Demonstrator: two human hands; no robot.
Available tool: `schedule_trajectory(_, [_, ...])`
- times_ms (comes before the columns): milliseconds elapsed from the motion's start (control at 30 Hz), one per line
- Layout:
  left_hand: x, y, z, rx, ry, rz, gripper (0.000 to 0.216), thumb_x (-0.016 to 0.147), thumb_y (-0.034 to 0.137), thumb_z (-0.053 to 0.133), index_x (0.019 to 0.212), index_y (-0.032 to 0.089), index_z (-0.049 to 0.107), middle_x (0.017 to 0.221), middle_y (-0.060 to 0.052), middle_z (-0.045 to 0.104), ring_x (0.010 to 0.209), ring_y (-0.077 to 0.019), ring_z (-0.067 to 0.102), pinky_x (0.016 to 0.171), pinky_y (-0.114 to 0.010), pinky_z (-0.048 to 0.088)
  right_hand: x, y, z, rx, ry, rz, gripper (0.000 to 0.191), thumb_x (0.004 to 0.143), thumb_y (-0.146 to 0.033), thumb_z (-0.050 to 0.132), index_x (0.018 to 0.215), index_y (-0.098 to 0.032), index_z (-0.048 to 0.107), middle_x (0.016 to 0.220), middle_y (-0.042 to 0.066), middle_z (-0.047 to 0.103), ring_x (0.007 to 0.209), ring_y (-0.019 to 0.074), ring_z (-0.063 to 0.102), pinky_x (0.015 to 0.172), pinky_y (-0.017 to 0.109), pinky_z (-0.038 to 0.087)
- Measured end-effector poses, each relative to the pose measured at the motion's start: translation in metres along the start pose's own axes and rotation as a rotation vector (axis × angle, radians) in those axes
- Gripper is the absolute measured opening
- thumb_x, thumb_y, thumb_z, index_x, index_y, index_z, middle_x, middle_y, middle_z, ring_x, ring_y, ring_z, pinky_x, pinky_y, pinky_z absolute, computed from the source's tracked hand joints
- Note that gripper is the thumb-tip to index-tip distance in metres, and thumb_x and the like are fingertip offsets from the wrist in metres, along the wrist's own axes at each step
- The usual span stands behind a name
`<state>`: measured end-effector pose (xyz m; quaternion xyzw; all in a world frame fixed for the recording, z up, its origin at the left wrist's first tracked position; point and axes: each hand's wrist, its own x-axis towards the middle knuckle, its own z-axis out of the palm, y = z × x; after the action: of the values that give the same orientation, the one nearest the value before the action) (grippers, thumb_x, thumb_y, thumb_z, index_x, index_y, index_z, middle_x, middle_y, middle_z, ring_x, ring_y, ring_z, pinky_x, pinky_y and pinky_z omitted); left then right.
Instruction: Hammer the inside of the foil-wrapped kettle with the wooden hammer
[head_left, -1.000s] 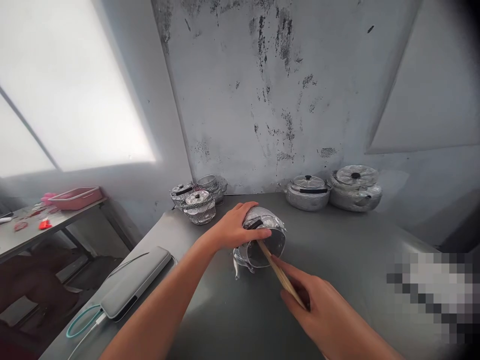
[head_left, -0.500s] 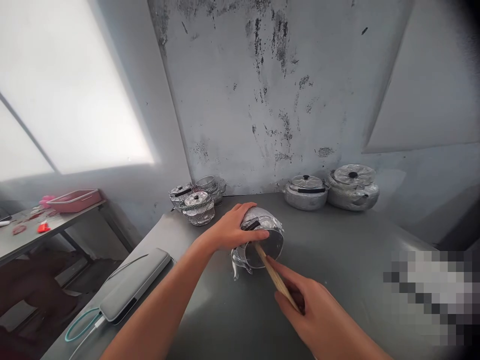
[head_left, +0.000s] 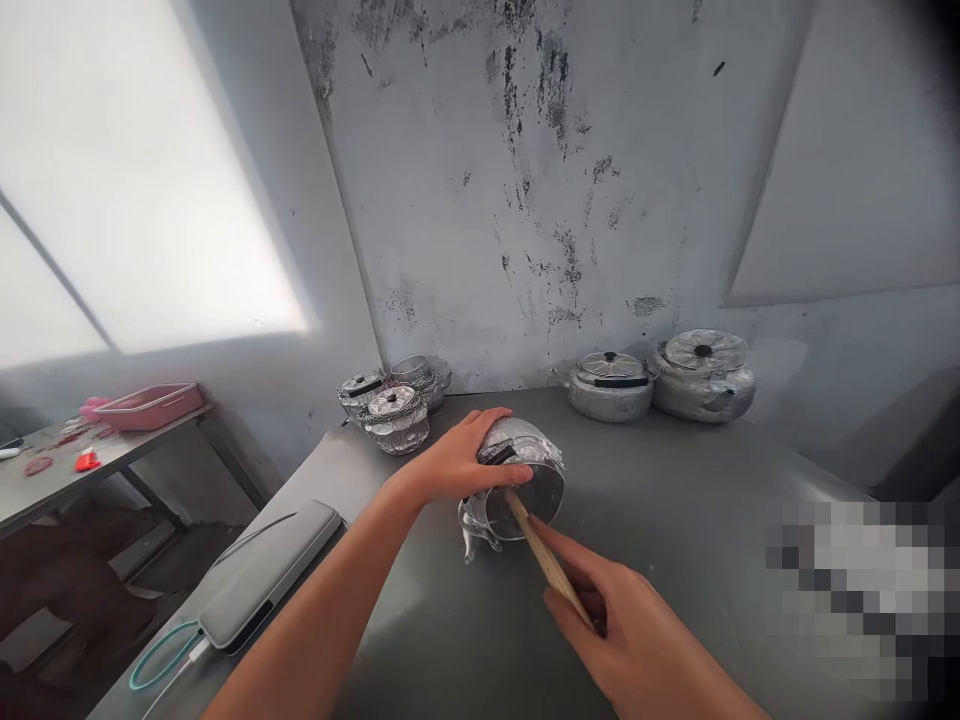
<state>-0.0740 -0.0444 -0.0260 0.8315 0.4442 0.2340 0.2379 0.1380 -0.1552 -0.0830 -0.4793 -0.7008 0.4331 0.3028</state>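
Observation:
A silvery metal kettle (head_left: 551, 495) lies tipped on its side on the grey table, its round opening facing me. My left hand (head_left: 461, 460) is closed over its upper left side, with the thumb across the rim near a black handle grip. A spout-like curved metal part (head_left: 470, 545) sticks out at its lower left. In my right hand (head_left: 611, 610) is a wooden stick (head_left: 551, 560), gripped near its lower end. The stick's far end reaches into the kettle's opening, where its tip is hidden.
Several small lidded pots (head_left: 396, 420) stand at the back left. A lidded metal pot (head_left: 609, 395) and a larger kettle (head_left: 705, 385) stand by the wall at right. A grey case (head_left: 274, 570) with a cable lies left. Another table carries a pink basket (head_left: 154, 408).
The view has shifted very slightly. Both hands, the kettle and the stick keep almost the same position, with the stick still inside the opening.

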Motion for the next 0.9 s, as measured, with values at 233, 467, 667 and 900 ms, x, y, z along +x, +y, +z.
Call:
schedule_trajectory(233, [0.000, 0.000, -0.001, -0.007, -0.007, 0.008, 0.086, 0.083, 0.066, 0.069, 0.153, 0.025, 0.041, 0.153, -0.012, 0.047, 0.139, -0.0350, 0.046, 0.114, -0.047, 0.040, 0.000, 0.004, -0.001, -0.035, 0.009, -0.006, 0.059, 0.093, -0.030, 0.050, 0.152, -0.028, 0.052, 0.074, -0.003, 0.062, 0.067, 0.0169, 0.056, 0.062, 0.027, 0.043])
schedule_trajectory(467, [-0.001, 0.002, -0.006, -0.036, -0.032, -0.017, 0.085, 0.082, 0.062, 0.073, 0.151, 0.023, 0.041, 0.146, -0.014, 0.052, 0.130, -0.0356, 0.052, 0.107, -0.047, 0.045, 0.001, 0.002, 0.004, -0.046, 0.012, 0.007, 0.065, 0.093, -0.031, 0.051, 0.157, -0.026, 0.044, 0.071, -0.004, 0.061, 0.062, 0.0154, 0.054, 0.059, 0.025, 0.042])
schedule_trajectory(667, [-0.001, 0.000, -0.009, -0.067, -0.085, -0.057, 0.088, 0.081, 0.065, 0.073, 0.151, 0.023, 0.038, 0.145, -0.016, 0.051, 0.126, -0.0368, 0.054, 0.100, -0.048, 0.047, 0.004, 0.009, 0.009, 0.011, 0.033, -0.012, 0.063, 0.093, -0.030, 0.051, 0.156, -0.025, 0.046, 0.080, -0.001, 0.070, 0.074, 0.0187, 0.064, 0.074, 0.029, 0.050])
schedule_trajectory(900, [-0.001, -0.003, -0.008, -0.082, -0.075, -0.062, 0.089, 0.080, 0.065, 0.074, 0.151, 0.025, 0.039, 0.144, -0.015, 0.052, 0.127, -0.0370, 0.053, 0.103, -0.049, 0.045, 0.006, 0.013, 0.010, -0.010, 0.028, -0.030, 0.064, 0.092, -0.028, 0.052, 0.156, -0.027, 0.047, 0.085, 0.000, 0.072, 0.076, 0.0199, 0.065, 0.074, 0.030, 0.050])
